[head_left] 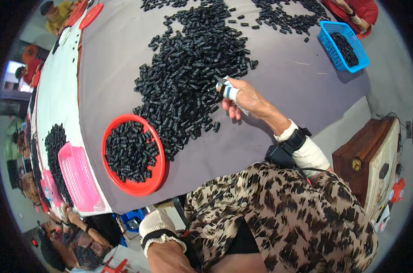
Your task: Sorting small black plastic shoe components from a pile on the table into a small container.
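Observation:
My right hand (248, 99) reaches over the near right edge of a large heap of small black cylindrical plastic pieces (192, 59). Its thumb and index finger are pinched together at a small thing with a dark, flat tip, too small to name. White cloth or tape with a blue stripe wraps the index finger; the other fingers curl below. On the left, a red round basin (161, 170) holds many of the same black pieces. Of my left arm only a part with a white knitted cuff and black band shows at the lower edge; its hand is out of the picture.
A blue basket (327, 49) with black pieces stands at the table's far right. On the left table are a pink basket (79, 177) and another black pile (56, 141). Other people sit around the tables. A brown wooden cabinet (359, 159) stands at right.

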The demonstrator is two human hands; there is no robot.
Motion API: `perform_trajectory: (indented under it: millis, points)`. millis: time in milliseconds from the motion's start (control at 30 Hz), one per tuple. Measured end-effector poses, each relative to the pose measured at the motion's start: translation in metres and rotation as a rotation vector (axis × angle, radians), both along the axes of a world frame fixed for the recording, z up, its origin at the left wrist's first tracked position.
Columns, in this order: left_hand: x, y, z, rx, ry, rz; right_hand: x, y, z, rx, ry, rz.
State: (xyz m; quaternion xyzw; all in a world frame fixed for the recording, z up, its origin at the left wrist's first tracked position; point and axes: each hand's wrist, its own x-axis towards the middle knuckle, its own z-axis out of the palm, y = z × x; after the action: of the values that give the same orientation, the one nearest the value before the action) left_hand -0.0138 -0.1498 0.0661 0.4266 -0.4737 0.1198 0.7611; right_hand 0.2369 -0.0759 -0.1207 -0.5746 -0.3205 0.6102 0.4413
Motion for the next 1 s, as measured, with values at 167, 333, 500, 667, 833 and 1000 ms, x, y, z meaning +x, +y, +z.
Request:
perform_trajectory:
  millis: [167, 333, 500, 667, 833, 1000]
  points:
    - [0.011, -0.007, -0.004, -0.572, -0.411, -0.324, 0.014, -0.006, 0.0, -0.049, -0.021, 0.027]
    - [0.038, -0.014, 0.0, -1.066, -0.88, -0.649, 0.007, -0.004, -0.001, -0.016, -0.052, 0.076]
    - [0.052, -0.024, -0.001, -1.529, -1.337, -1.078, 0.01, -0.001, -0.004, -0.016, -0.024, 0.065]
    - [0.029, 0.03, -0.043, -2.071, -1.438, -2.901, 0.015, -0.005, 0.013, 0.005, -0.174, 0.119]
    - [0.025, 0.125, -0.151, -0.834, -2.188, -3.216, 0.01, -0.002, 0.01, 0.152, -0.408, 0.242]
    - [0.035, 0.138, -0.184, -1.413, -1.848, -2.965, 0.017, -0.007, 0.017, 0.135, -0.484, 0.209]
